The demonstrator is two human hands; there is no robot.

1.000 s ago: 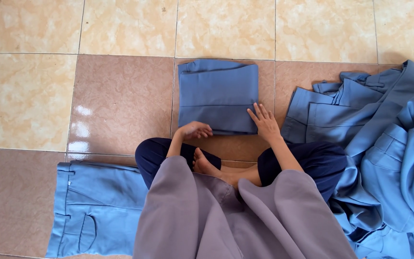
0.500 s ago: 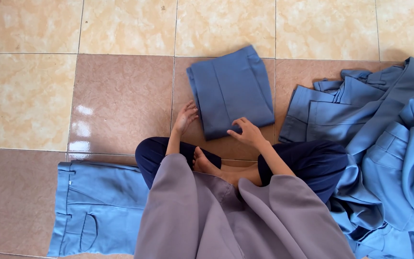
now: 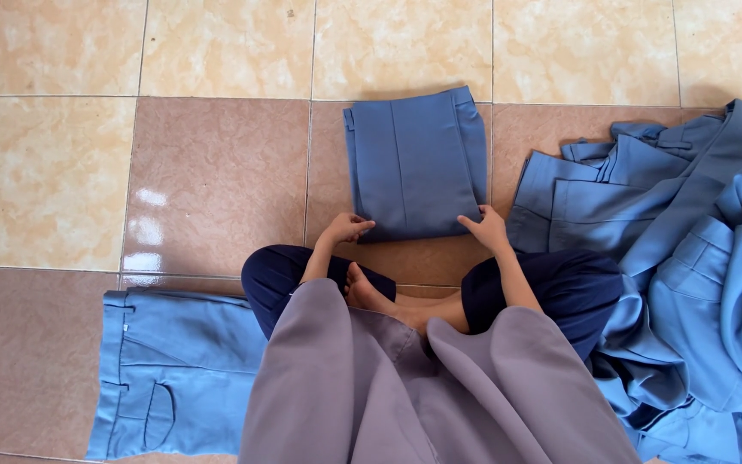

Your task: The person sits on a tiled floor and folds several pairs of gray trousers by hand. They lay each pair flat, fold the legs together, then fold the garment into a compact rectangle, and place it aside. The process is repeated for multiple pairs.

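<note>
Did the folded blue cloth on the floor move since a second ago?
Yes. The folded blue cloth has turned: its long side now runs along the tile seam instead of across it, held by both hands.

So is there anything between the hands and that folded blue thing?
No. The left hand and right hand both touch the near edge of the folded blue garment; nothing sits between them.

Seated person in loose clothing

A long mauve-grey draped cloth garment hangs over dark navy trousers; the foot at lower centre is bare.
</note>
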